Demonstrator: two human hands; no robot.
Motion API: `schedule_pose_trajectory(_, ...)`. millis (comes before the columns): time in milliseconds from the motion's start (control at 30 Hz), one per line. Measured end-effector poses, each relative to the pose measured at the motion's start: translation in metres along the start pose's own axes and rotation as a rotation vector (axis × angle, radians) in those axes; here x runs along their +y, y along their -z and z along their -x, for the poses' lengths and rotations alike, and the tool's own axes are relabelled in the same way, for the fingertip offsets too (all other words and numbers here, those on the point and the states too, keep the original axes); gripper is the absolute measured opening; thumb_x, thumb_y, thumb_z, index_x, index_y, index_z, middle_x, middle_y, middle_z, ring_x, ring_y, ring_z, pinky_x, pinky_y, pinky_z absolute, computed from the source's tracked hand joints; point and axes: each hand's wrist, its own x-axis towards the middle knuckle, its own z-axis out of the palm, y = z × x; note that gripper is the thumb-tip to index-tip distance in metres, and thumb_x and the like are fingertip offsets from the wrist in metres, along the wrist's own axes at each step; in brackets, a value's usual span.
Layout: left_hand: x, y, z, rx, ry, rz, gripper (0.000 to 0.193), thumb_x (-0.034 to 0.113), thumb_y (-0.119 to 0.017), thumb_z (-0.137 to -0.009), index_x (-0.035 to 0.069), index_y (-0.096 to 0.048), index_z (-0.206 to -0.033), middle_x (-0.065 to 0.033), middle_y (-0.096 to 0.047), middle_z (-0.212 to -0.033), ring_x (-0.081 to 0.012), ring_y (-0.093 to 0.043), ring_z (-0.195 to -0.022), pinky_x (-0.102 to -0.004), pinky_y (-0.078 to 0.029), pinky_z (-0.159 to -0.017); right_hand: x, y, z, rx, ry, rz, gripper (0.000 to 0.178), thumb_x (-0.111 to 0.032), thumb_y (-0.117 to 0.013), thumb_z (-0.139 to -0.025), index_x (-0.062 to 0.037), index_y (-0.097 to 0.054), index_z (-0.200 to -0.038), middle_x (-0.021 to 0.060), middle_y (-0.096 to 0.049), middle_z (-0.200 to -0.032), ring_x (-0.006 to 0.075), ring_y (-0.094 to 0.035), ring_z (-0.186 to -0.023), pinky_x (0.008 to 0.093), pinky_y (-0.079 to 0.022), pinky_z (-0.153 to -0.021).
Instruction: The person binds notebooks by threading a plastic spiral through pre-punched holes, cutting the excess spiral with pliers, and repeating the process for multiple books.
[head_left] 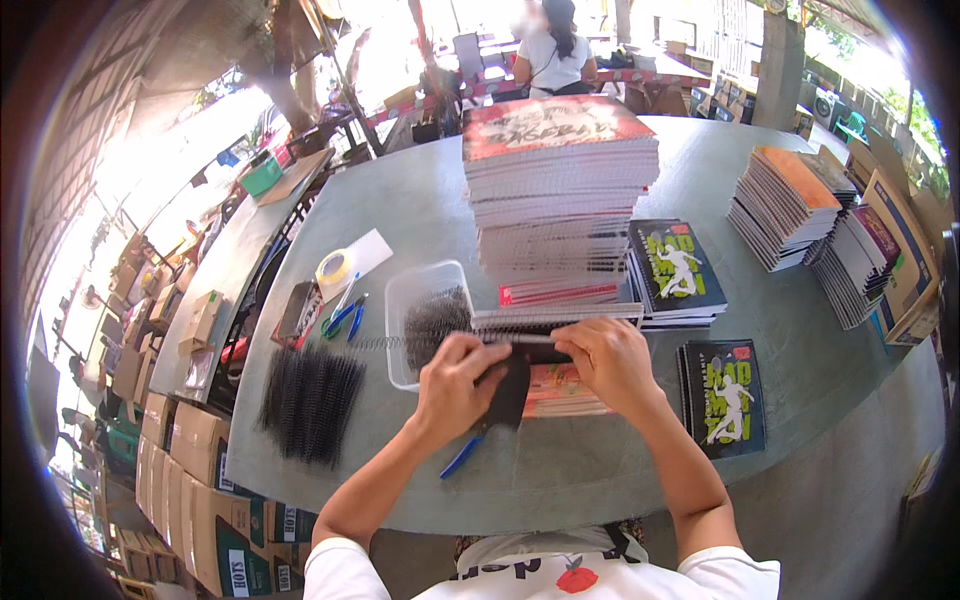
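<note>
Black coil (385, 343) extends left from hands (458, 378) (607, 362) gripping a dark-covered book (538, 353).

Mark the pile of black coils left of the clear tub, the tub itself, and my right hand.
Coil pile (312, 405): head view, its middle.
Tub (396, 328): head view, left wall.
Right hand (610, 360): head view, back of hand.
</note>
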Motion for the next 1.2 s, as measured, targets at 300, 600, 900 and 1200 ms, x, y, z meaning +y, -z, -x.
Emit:
schedule_pose_trajectory(300, 0.005, -0.01, -0.005, 0.053, -0.136, 0.069, 0.025, 0.002, -0.071, -0.071, 0.005, -0.065, -0.095, -0.0061, -0.059, -0.086, -0.0236, -0.055, -0.078, -0.0342, -0.047, -0.067, 0.01, -0.004, 0.003, 0.052, 0.029, -0.077, 0.01, -0.015, -0.064, -0.079, -0.012, -0.068, -0.088, 0.0026, -0.067, -0.078, 0.0221, -0.061, -0.074, 0.0348, -0.046, -0.066)
schedule_pose_trajectory(600, 0.019, -0.005, -0.031, 0.188, -0.057, 0.036, 0.023, 0.007, -0.072, -0.07, 0.01, -0.066, -0.092, -0.0086, -0.058, -0.086, -0.0261, -0.057, -0.08, -0.0354, -0.047, -0.068, 0.027, 0.012, 0.008, 0.011, -0.157, -0.241, 0.017, -0.011, -0.069, -0.077, -0.0056, -0.067, -0.093, 0.0058, -0.067, -0.08, 0.0158, -0.063, -0.071, 0.0292, -0.051, -0.065)
schedule_pose_trajectory(900, 0.025, -0.015, -0.032, 0.389, -0.06, 0.003, 0.027, 0.002, -0.071, -0.069, 0.009, -0.065, -0.094, -0.0094, -0.056, -0.083, -0.0241, -0.057, -0.075, -0.0343, -0.047, -0.06, 0.046, -0.011, 0.035, 0.08, -0.476, -1.126, 0.016, -0.007, -0.066, -0.084, 0.0027, -0.065, -0.097, 0.0032, -0.066, -0.087, 0.0048, -0.059, -0.073, 0.0181, -0.049, -0.063)
schedule_pose_trajectory(1200, 0.034, -0.026, -0.044, 0.578, -0.065, -0.029, 0.023, 0.003, -0.072, -0.069, 0.011, -0.067, -0.09, -0.006, -0.054, -0.086, -0.0223, -0.055, -0.072, -0.0344, -0.047, -0.06, 0.043, -0.011, 0.033, 0.115, -0.413, -1.095, 0.014, -0.009, -0.065, -0.086, 0.0006, -0.065, -0.096, -0.0036, -0.06, -0.077, -0.0005, -0.047, -0.062, 0.015, -0.038, -0.052)
